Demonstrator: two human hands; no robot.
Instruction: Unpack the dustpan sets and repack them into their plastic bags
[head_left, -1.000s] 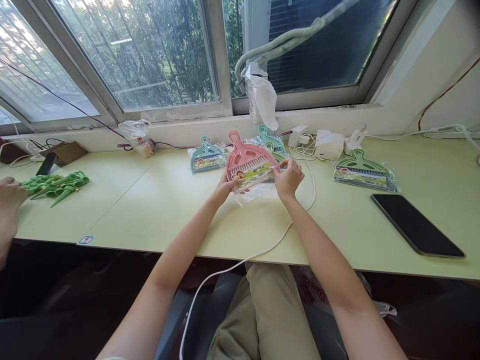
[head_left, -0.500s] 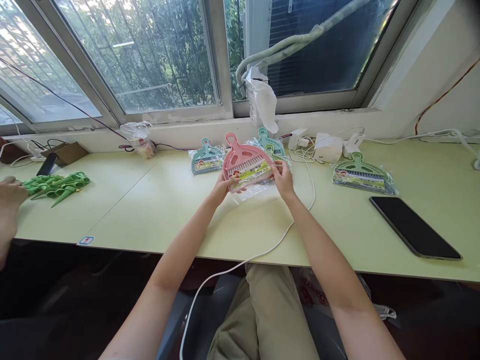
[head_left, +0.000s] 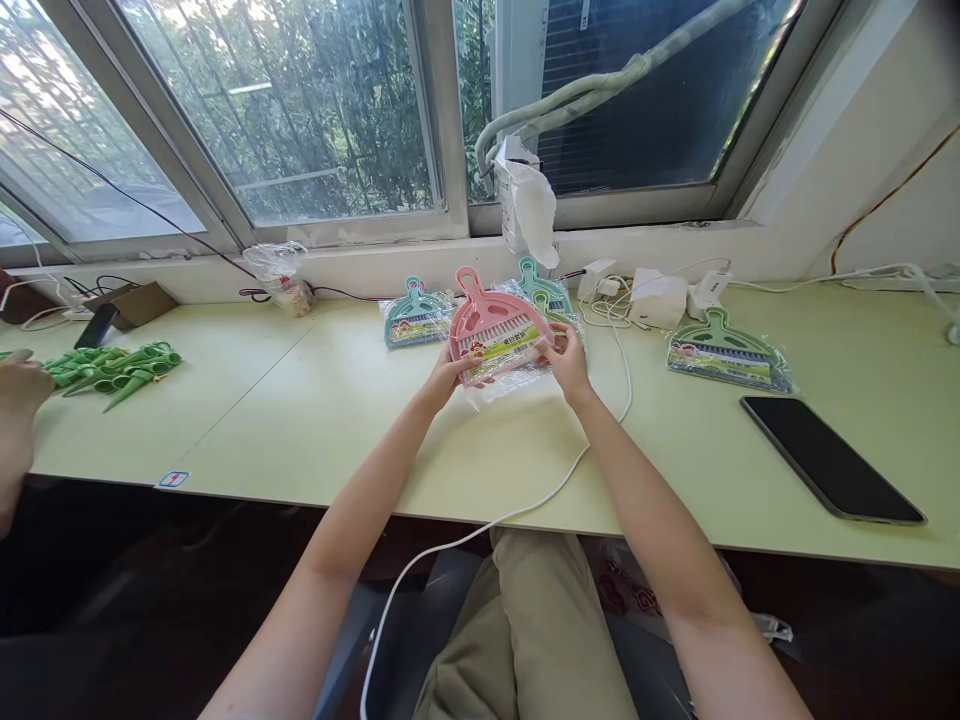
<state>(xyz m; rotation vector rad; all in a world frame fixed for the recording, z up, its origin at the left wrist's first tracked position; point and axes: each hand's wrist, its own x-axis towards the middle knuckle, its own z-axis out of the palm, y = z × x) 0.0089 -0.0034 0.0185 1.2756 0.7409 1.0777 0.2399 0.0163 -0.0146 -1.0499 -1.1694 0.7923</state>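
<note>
A pink dustpan and brush set (head_left: 493, 312) in clear plastic, with a yellow-green label, is held up over the table, its round handle pointing away from me. My left hand (head_left: 444, 378) grips its lower left corner and my right hand (head_left: 568, 362) its lower right edge. Partly hidden behind it lie a teal set (head_left: 531, 272) and a green one (head_left: 541, 299). Another teal dustpan set (head_left: 416, 312) rests to the left of it. Farther right, beyond my right hand, is a wrapped green dustpan set (head_left: 716, 345).
A black phone (head_left: 832, 458) lies at the right. A white cable (head_left: 547, 495) crosses the table and hangs off its front edge. Adapters (head_left: 660, 298) sit near the wall. At left, another person's hand (head_left: 22, 385) is by green cone-shaped pieces (head_left: 124, 368). A plastic bag (head_left: 283, 278) stands at the back.
The pink set has tilted slightly in my hands, which keep their hold at both sides. The whole view has shifted a little. The other person's hand at left has moved slightly.
</note>
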